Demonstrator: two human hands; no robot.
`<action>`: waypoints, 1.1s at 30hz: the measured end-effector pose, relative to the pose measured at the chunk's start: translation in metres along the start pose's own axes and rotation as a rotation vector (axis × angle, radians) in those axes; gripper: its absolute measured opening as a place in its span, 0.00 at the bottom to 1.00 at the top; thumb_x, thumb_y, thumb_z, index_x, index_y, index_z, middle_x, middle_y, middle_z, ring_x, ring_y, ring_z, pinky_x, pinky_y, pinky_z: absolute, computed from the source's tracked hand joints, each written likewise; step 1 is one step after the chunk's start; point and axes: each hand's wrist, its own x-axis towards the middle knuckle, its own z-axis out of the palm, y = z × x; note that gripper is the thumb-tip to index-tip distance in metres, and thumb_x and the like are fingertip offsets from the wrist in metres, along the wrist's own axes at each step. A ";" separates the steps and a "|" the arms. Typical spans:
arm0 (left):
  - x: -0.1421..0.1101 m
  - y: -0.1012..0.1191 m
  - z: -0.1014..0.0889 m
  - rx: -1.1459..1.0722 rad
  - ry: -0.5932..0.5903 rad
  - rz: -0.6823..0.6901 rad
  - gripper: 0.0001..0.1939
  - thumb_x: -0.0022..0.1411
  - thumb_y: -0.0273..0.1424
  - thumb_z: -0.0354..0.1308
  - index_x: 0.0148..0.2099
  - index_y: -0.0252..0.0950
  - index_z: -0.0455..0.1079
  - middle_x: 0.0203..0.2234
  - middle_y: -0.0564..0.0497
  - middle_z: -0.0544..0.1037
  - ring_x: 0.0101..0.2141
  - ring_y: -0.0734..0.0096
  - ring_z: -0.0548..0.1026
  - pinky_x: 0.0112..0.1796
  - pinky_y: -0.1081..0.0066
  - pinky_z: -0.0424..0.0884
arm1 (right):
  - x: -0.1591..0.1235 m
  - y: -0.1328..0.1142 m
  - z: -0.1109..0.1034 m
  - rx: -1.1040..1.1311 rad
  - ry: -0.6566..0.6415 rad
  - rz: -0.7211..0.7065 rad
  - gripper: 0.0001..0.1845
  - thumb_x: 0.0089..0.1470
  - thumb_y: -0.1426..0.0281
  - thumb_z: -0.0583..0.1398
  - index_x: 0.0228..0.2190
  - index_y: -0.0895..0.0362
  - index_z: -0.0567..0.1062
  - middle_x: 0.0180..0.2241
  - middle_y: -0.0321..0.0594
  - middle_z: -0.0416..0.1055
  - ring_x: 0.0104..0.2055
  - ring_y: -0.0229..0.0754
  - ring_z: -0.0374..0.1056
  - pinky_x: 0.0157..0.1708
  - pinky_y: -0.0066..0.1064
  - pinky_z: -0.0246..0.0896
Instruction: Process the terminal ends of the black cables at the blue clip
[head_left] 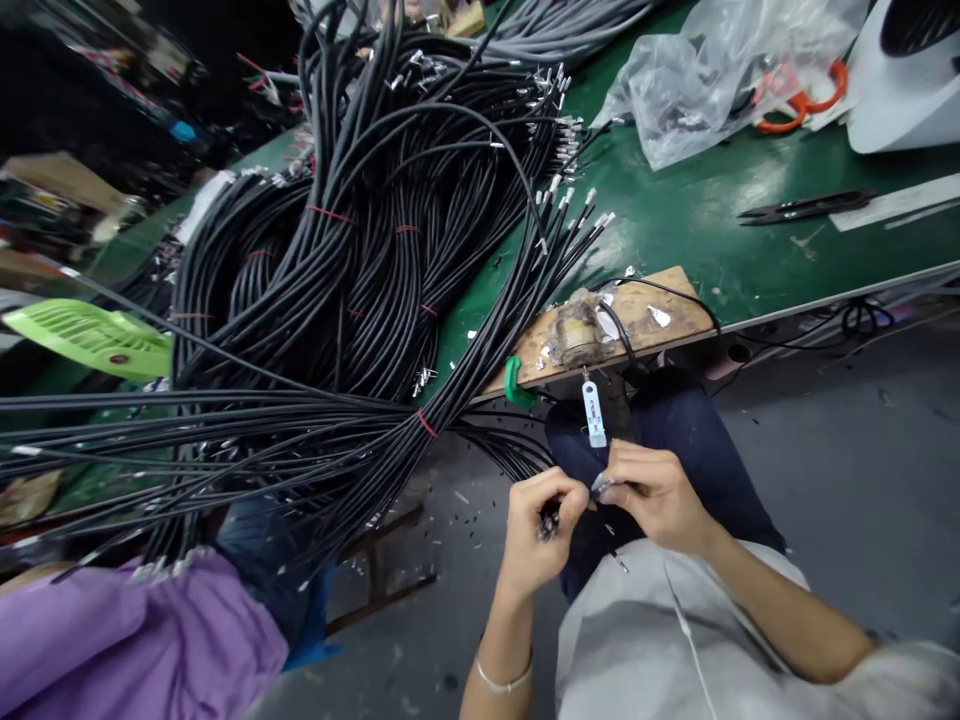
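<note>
My left hand is closed in front of my lap, its thumb and forefinger pinched together. Dark pieces with shiny bits, which look like the ends of black cables, show inside its curled fingers. Just to the right, my right hand pinches a small silvery piece close to the left fingertips. Thin dark leads with a pale tip stick out below the hands. Above them, a blue-and-white tag hangs at the edge of a wooden board bearing a taped lump.
Large bundles of black cables with silvery ends cover the green table. Orange-handled scissors, a plastic bag and dark snips lie at the right. A green clip grips the board. At left sits a person in a purple top.
</note>
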 end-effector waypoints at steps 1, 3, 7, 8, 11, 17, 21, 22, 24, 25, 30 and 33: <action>0.002 0.000 -0.002 -0.042 -0.054 0.040 0.13 0.64 0.34 0.55 0.29 0.34 0.72 0.20 0.51 0.73 0.22 0.74 0.69 0.25 0.74 0.61 | 0.001 0.001 0.000 0.171 -0.079 0.087 0.18 0.53 0.59 0.62 0.21 0.58 0.76 0.19 0.39 0.66 0.23 0.38 0.59 0.23 0.31 0.54; 0.006 -0.002 -0.005 -0.112 -0.096 0.118 0.12 0.63 0.35 0.57 0.31 0.34 0.74 0.22 0.49 0.74 0.23 0.73 0.70 0.26 0.73 0.64 | 0.003 0.004 0.000 0.539 -0.198 0.290 0.23 0.49 0.52 0.63 0.20 0.59 0.75 0.17 0.37 0.66 0.18 0.34 0.57 0.17 0.27 0.51; 0.011 -0.004 0.000 -0.108 -0.004 0.147 0.08 0.61 0.34 0.60 0.31 0.34 0.73 0.23 0.50 0.73 0.26 0.71 0.70 0.28 0.72 0.65 | 0.011 0.011 -0.001 0.757 -0.201 0.605 0.20 0.41 0.57 0.67 0.15 0.61 0.73 0.12 0.34 0.65 0.11 0.30 0.52 0.10 0.24 0.44; 0.011 -0.005 0.002 -0.090 0.024 0.136 0.08 0.60 0.33 0.61 0.31 0.34 0.72 0.23 0.50 0.73 0.25 0.71 0.70 0.28 0.72 0.65 | 0.016 0.012 -0.003 0.702 -0.152 0.622 0.18 0.40 0.60 0.67 0.13 0.61 0.72 0.11 0.34 0.64 0.11 0.29 0.51 0.10 0.24 0.43; 0.010 -0.005 0.008 -0.049 0.093 0.112 0.07 0.58 0.30 0.63 0.29 0.34 0.71 0.23 0.51 0.71 0.25 0.72 0.69 0.28 0.72 0.63 | 0.034 0.012 -0.012 0.528 0.057 0.576 0.16 0.38 0.64 0.67 0.11 0.60 0.72 0.10 0.33 0.64 0.12 0.29 0.53 0.12 0.23 0.43; 0.009 -0.006 0.008 -0.081 0.214 0.118 0.05 0.56 0.29 0.63 0.30 0.35 0.71 0.24 0.52 0.70 0.26 0.72 0.69 0.29 0.73 0.65 | 0.067 0.002 -0.018 0.370 0.151 0.429 0.23 0.45 0.53 0.65 0.17 0.61 0.74 0.17 0.34 0.67 0.20 0.31 0.57 0.21 0.25 0.50; 0.017 -0.006 0.010 -0.126 0.295 0.122 0.04 0.56 0.28 0.63 0.30 0.35 0.71 0.24 0.53 0.69 0.26 0.74 0.69 0.28 0.75 0.64 | 0.068 -0.002 -0.006 0.561 0.119 0.445 0.24 0.43 0.50 0.66 0.21 0.61 0.77 0.19 0.36 0.69 0.22 0.33 0.61 0.23 0.25 0.54; 0.019 -0.006 0.012 -0.140 0.303 0.122 0.04 0.56 0.28 0.63 0.30 0.35 0.71 0.24 0.53 0.69 0.26 0.74 0.69 0.27 0.76 0.64 | 0.067 -0.001 -0.003 0.629 0.124 0.456 0.24 0.43 0.50 0.66 0.22 0.61 0.77 0.19 0.37 0.69 0.22 0.33 0.62 0.23 0.26 0.55; 0.024 -0.006 0.015 -0.166 0.301 0.119 0.04 0.56 0.28 0.63 0.31 0.35 0.71 0.24 0.53 0.69 0.26 0.74 0.69 0.27 0.76 0.64 | 0.065 -0.001 0.001 0.729 0.137 0.466 0.24 0.44 0.50 0.66 0.23 0.61 0.78 0.19 0.37 0.69 0.22 0.34 0.63 0.23 0.26 0.57; 0.026 -0.006 0.016 -0.175 0.290 0.111 0.04 0.57 0.28 0.63 0.31 0.35 0.71 0.24 0.53 0.70 0.26 0.74 0.69 0.27 0.76 0.64 | 0.064 -0.001 0.002 0.765 0.139 0.468 0.23 0.44 0.51 0.66 0.23 0.61 0.78 0.19 0.38 0.70 0.22 0.35 0.63 0.23 0.26 0.57; 0.030 -0.004 0.020 -0.174 0.213 0.032 0.06 0.58 0.31 0.62 0.30 0.34 0.71 0.25 0.52 0.70 0.25 0.75 0.68 0.25 0.77 0.64 | 0.063 0.001 0.004 0.893 0.086 0.485 0.23 0.46 0.51 0.65 0.26 0.61 0.79 0.22 0.40 0.73 0.25 0.37 0.67 0.25 0.27 0.60; 0.029 -0.003 0.018 -0.164 0.183 0.011 0.06 0.59 0.31 0.61 0.31 0.34 0.72 0.24 0.51 0.70 0.24 0.75 0.68 0.24 0.77 0.63 | 0.059 0.011 0.000 0.945 0.049 0.514 0.23 0.47 0.51 0.64 0.29 0.61 0.79 0.25 0.41 0.74 0.28 0.38 0.68 0.30 0.28 0.62</action>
